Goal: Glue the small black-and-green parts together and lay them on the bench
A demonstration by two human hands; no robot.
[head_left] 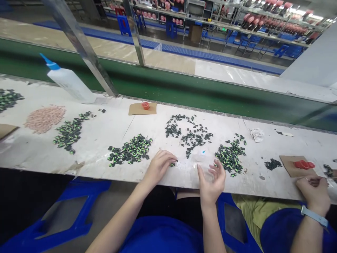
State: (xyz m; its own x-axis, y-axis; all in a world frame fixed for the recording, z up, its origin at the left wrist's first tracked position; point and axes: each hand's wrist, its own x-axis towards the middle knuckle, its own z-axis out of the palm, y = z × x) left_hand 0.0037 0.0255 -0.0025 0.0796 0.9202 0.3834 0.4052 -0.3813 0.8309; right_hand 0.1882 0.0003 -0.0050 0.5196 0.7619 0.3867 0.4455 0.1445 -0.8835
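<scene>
My left hand (160, 166) is over the white table with its fingers pinched on a small black part (176, 160). Just below its fingertips lies a black-and-green piece (172, 164). My right hand (212, 181) is palm up with thumb and fingers apart, and I see nothing held in it. Beside its fingers is something clear, like a thin plastic bag (201, 157). Small black parts (195, 137) are spread beyond my hands. One heap of black-and-green pieces (131, 149) lies left of my left hand, and another heap (230, 156) lies right of my right hand.
A red cap (145, 105) sits on cardboard (134, 109). To the left stand a glue bottle (73, 84) and a pinkish heap (44, 118). At the right, a co-worker's hand (314, 191) is near a red item (304, 164). A green belt (171, 91) runs behind the table.
</scene>
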